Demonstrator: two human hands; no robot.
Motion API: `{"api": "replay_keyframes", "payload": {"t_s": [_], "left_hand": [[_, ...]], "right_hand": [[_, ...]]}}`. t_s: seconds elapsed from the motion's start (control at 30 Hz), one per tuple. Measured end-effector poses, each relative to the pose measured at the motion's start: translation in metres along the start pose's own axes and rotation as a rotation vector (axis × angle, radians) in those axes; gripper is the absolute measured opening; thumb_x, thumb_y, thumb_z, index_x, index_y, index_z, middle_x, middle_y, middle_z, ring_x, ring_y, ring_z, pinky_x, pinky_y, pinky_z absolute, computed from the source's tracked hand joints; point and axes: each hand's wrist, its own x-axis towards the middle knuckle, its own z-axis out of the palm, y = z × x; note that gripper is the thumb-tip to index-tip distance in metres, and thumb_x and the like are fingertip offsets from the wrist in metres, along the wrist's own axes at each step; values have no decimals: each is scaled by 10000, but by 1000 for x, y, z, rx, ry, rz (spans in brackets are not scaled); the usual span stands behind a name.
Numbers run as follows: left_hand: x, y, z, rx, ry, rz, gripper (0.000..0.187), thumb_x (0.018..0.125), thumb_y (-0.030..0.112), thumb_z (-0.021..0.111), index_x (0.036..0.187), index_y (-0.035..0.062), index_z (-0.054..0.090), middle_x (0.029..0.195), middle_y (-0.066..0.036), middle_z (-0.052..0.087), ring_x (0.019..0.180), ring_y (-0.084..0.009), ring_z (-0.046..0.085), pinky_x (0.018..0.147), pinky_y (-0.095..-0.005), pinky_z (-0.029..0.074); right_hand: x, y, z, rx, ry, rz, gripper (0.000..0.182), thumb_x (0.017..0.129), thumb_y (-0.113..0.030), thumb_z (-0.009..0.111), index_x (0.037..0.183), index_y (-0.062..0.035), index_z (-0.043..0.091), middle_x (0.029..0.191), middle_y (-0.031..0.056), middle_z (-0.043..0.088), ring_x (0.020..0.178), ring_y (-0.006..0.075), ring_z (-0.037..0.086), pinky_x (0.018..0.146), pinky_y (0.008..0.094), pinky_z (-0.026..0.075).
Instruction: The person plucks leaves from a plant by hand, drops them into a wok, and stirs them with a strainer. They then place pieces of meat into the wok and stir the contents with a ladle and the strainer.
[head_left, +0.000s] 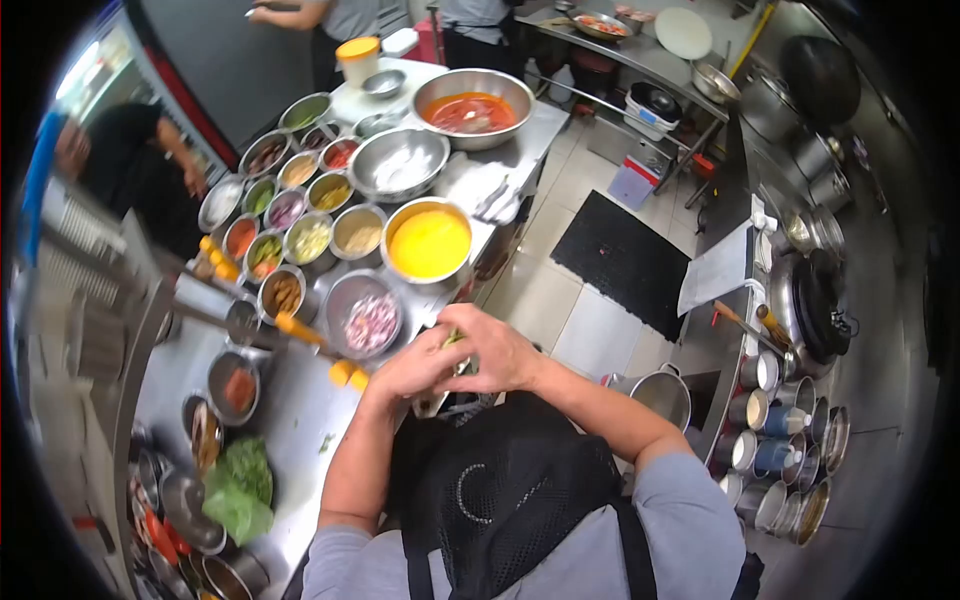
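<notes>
My left hand (pixel 425 362) and my right hand (pixel 492 348) meet in front of my chest, at the edge of the steel counter. Their fingers are closed around something small and green (pixel 454 338), mostly hidden between them; I cannot make out what it is. Just beyond my left hand stands a steel bowl of chopped red onion (pixel 370 325). A bowl of bright yellow liquid (pixel 430 240) is past my right hand. Small green scraps (pixel 326 442) lie on the counter left of my left forearm.
Many small bowls of cut ingredients (pixel 307 238) fill the counter's far left, with a large bowl of red sauce (pixel 472 112) behind. Leafy greens (pixel 240 488) lie at lower left. Other people (pixel 345 35) stand beyond. A pot (pixel 663 398) is by my right elbow.
</notes>
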Motion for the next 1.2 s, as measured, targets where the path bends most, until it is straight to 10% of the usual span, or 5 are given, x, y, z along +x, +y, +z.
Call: {"api": "replay_keyframes", "payload": {"t_s": [0.1,0.5,0.73,0.97,1.2], "left_hand": [[122,17,29,173,264,413,370,988,339,563,1109,-10,573,845,-60,574,768,-100,525,655,-279,449],[599,85,63,-504,322,236,291,1059,309,423,1102,58,564,1034,-38,555,993,-116,508,900,-273,419],[700,163,25,-24,583,204,383,1031,319,437,1243,9,510,1109,-154,581,1013,-291,555,927,-385,430],[800,212,-41,158,920,459,496,1011,317,479,1315,-65,390,1228,-329,509,1148,-474,523,985,-462,421],[847,176,-135,350,1242,-31,853,949,340,574,1427,-206,126,1432,-408,330,1360,-496,369,1135,-443,317]], "right_hand": [[-27,81,-28,59,202,98,883,682,-209,876,1377,14,378,1362,213,479,1228,379,524,1045,437,425],[9,411,-278,-171,704,503,475,983,-123,387,1411,84,362,1369,302,424,1276,441,436,1085,458,356],[56,573,-356,-378,300,555,354,901,-213,617,1188,-58,480,1206,208,568,937,408,638,744,491,530],[192,660,-420,-350,562,353,274,997,-199,499,1179,5,498,1037,248,595,953,431,595,787,486,494],[295,813,-336,39,576,608,313,1007,-196,442,1155,55,557,1047,262,601,1040,446,554,921,494,421]]}}
